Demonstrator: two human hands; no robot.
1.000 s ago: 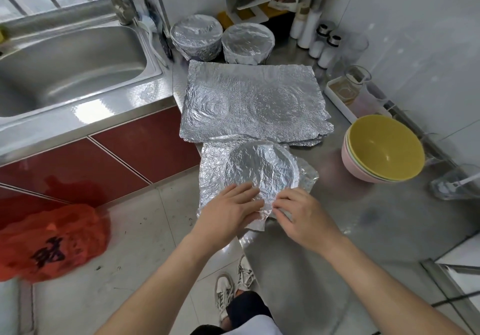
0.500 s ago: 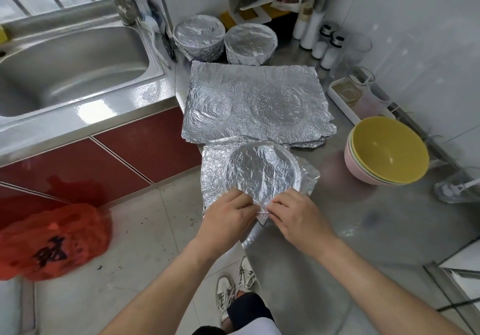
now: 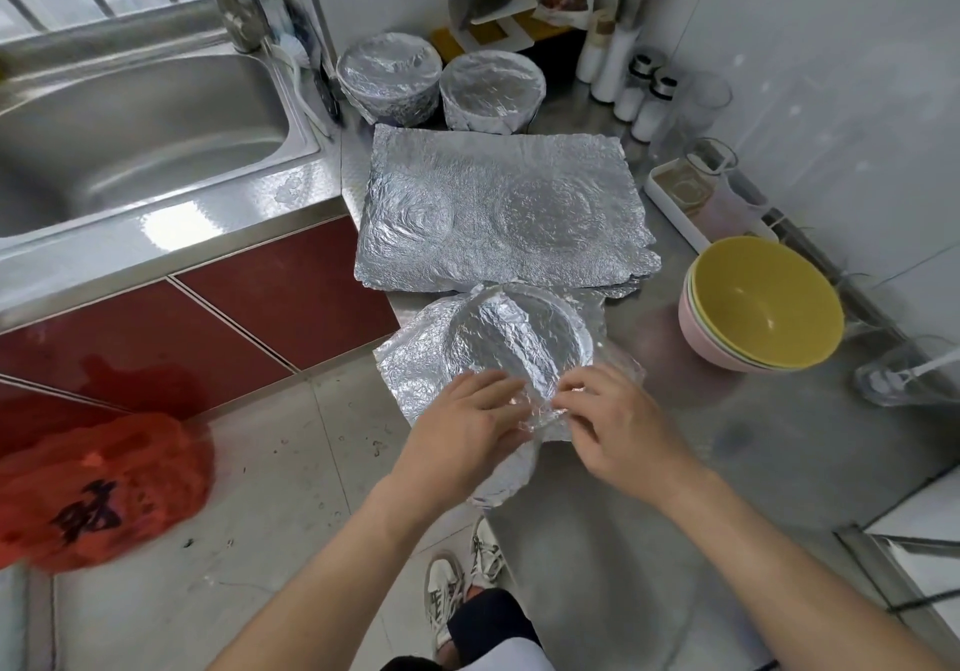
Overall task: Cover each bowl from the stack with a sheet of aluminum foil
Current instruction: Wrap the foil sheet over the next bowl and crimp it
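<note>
Your crinkled foil sheet [image 3: 519, 337], stretched over a round rim, sat at the table's [image 3: 779, 436] near edge. Your left hand [image 3: 462, 426] pressed it with flat fingers; your right hand [image 3: 618, 431] pinched its edge. Two wrapped bowls [image 3: 389, 77] stood behind.

A foil-draped bowl [image 3: 519, 337] sits on the desk [image 3: 753, 462] near its front corner. The left hand [image 3: 462, 436] and right hand [image 3: 618, 436] meet at its 6 o'clock edge. A foil stack [image 3: 498, 213] lies at its 12 o'clock, with two covered bowls [image 3: 389, 77] [image 3: 493, 90] behind that. The bowl stack [image 3: 763, 306] stands at 3 o'clock and the sink [image 3: 130, 129] at 10 o'clock. A bag [image 3: 98, 488] lies on the floor [image 3: 291, 488] at 8 o'clock.
</note>
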